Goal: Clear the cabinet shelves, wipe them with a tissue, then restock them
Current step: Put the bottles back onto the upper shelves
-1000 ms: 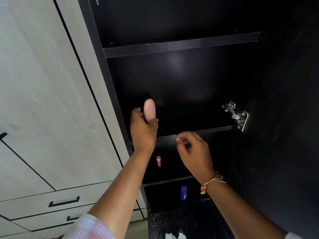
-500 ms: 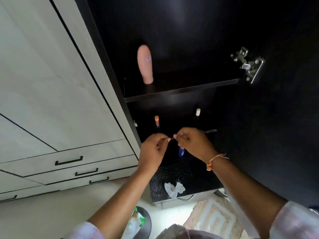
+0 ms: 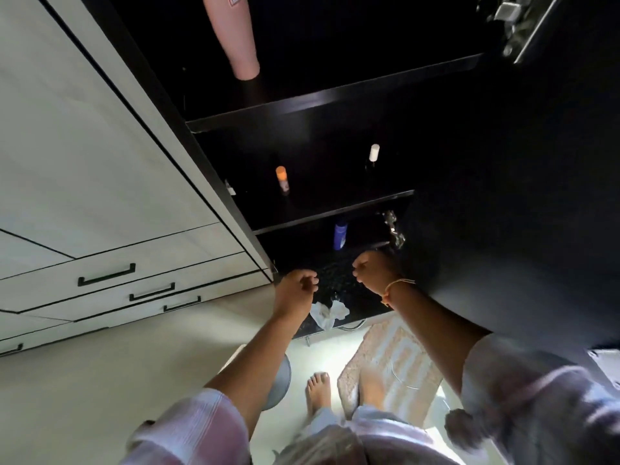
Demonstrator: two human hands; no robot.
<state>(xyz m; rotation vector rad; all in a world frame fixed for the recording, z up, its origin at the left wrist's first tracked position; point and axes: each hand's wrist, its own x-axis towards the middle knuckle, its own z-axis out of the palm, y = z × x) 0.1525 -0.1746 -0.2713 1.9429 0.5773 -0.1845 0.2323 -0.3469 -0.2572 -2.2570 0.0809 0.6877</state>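
A pink bottle [image 3: 235, 35] stands on the upper shelf [image 3: 335, 99] of the dark cabinet. On the shelf below are a small orange-capped bottle [image 3: 282, 178] and a white-capped item [image 3: 374, 152]. Lower still stands a blue bottle [image 3: 340, 234]. A crumpled white tissue [image 3: 330, 312] lies on the dark speckled bottom surface [image 3: 335, 276]. My left hand [image 3: 297, 290] hangs in front of that surface with its fingers curled in. My right hand [image 3: 372, 271] is a closed fist just right of it. Nothing shows in either hand.
White drawers with black handles [image 3: 107, 275] run along the left. The open dark cabinet door [image 3: 520, 196] fills the right, with a metal hinge [image 3: 394, 229] at its edge. Below are a patterned rug [image 3: 392, 364], a grey round object [image 3: 280, 384] and my bare foot [image 3: 318, 391].
My left hand let go of the pink bottle, which now stands on the upper shelf. Both hands dropped to the cabinet's bottom level and drew apart. The view tilted down.
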